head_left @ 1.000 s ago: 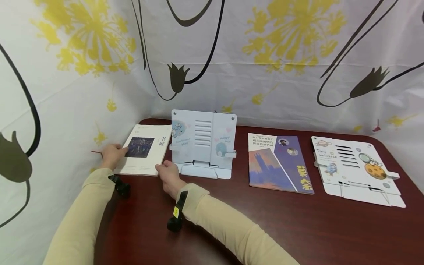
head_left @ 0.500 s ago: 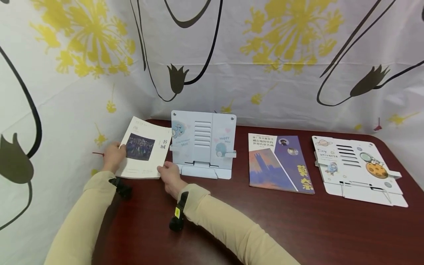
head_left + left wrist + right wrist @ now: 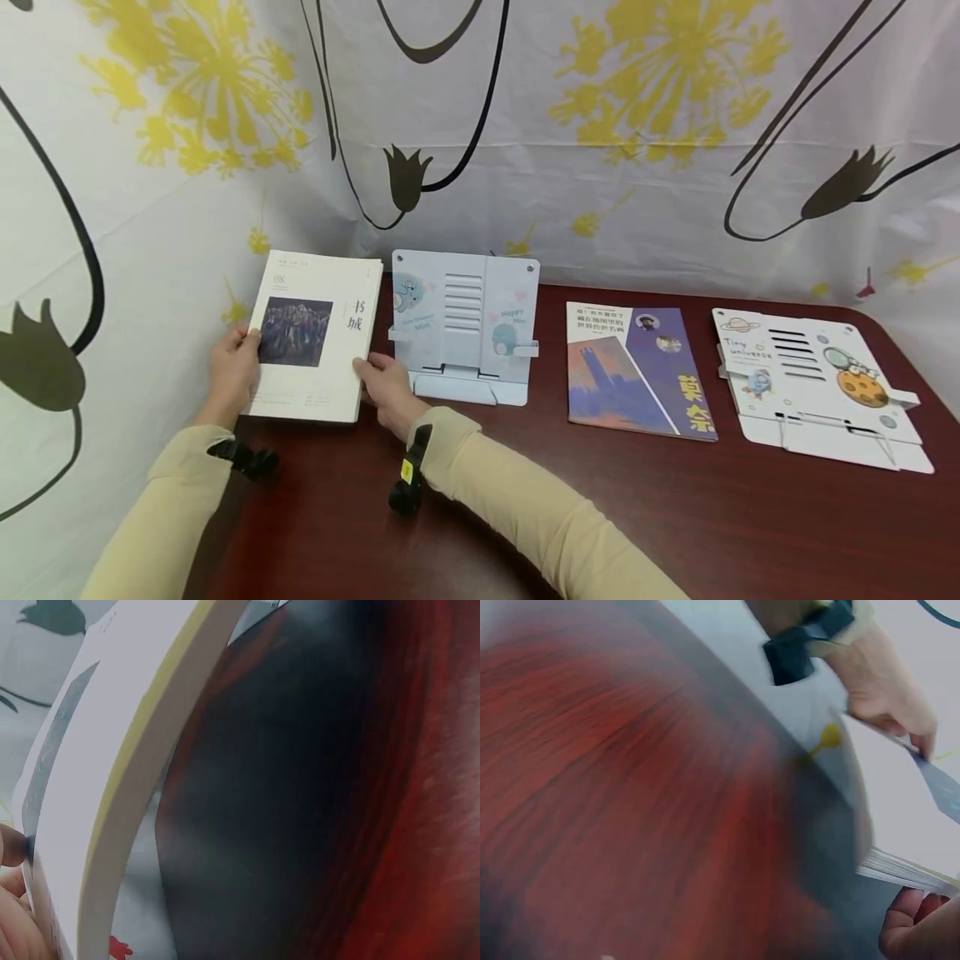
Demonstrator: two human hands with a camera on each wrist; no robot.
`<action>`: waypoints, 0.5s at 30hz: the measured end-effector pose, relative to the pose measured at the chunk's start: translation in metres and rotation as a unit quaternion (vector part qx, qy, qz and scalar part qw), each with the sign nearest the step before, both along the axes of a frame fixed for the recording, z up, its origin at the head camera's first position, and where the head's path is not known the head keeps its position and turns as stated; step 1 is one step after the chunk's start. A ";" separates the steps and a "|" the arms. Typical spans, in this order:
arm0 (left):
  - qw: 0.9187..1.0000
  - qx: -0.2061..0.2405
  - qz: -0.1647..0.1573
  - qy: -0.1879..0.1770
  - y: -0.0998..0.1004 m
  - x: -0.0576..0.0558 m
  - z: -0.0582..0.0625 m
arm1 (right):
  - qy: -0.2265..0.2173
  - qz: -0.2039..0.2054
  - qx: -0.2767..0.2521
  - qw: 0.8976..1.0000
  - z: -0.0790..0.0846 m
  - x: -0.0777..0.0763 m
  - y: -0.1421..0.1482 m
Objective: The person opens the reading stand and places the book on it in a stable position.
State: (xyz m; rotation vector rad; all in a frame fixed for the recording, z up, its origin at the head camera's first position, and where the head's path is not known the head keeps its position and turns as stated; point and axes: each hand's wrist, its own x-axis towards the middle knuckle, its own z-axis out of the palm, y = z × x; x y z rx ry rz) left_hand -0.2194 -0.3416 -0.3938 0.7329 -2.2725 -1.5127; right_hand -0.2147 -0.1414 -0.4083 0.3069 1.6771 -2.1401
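A thick white paperback book point(image 3: 341, 350) with a dark picture on its cover is held up between both hands, tilted toward the head camera. My left hand point(image 3: 231, 373) grips its left edge, thumb on the cover. On the opposite edge, my right hand point(image 3: 388, 387) pinches it near the lower corner, fingers going behind. The left wrist view shows the book point(image 3: 112, 750) raised off the dark table, its page edges facing the camera. In the right wrist view the pages point(image 3: 907, 870) show just above the right fingers.
A white book stand point(image 3: 465, 329) with blue cartoon prints stands upright right of the book. Farther right lie a purple-and-white book point(image 3: 637, 371) and a second white stand point(image 3: 821, 383) on the red-brown table point(image 3: 600, 508). A patterned curtain point(image 3: 480, 200) closes off the back and left.
The book has come up off the table, tilting upright and moving slightly left and toward the camera. The left hand moved left and nearer with it; the right stayed at the right edge.
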 end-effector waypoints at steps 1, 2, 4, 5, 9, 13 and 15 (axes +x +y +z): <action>1.000 0.003 -0.004 -0.001 0.001 0.002 0.001 | 0.005 0.001 -0.001 1.000 0.003 -0.001 0.001; 1.000 0.006 -0.007 -0.003 0.002 0.004 0.001 | 0.010 -0.001 -0.001 1.000 0.005 -0.003 0.001; 1.000 0.026 -0.012 0.000 0.005 0.008 0.001 | 0.020 -0.004 0.001 1.000 0.010 -0.005 0.003; 0.999 0.037 -0.014 0.002 0.005 0.010 0.001 | 0.021 -0.008 -0.002 1.000 0.013 -0.006 0.004; 0.995 0.100 -0.006 0.019 0.008 0.014 0.001 | 0.025 -0.019 -0.043 0.999 0.024 -0.008 0.011; 0.986 0.163 -0.012 0.026 0.010 0.016 0.007 | 0.028 -0.016 -0.084 0.996 0.033 -0.010 0.022; 0.980 0.192 -0.031 0.031 0.012 0.016 0.012 | 0.027 -0.012 -0.094 0.995 0.037 -0.011 0.030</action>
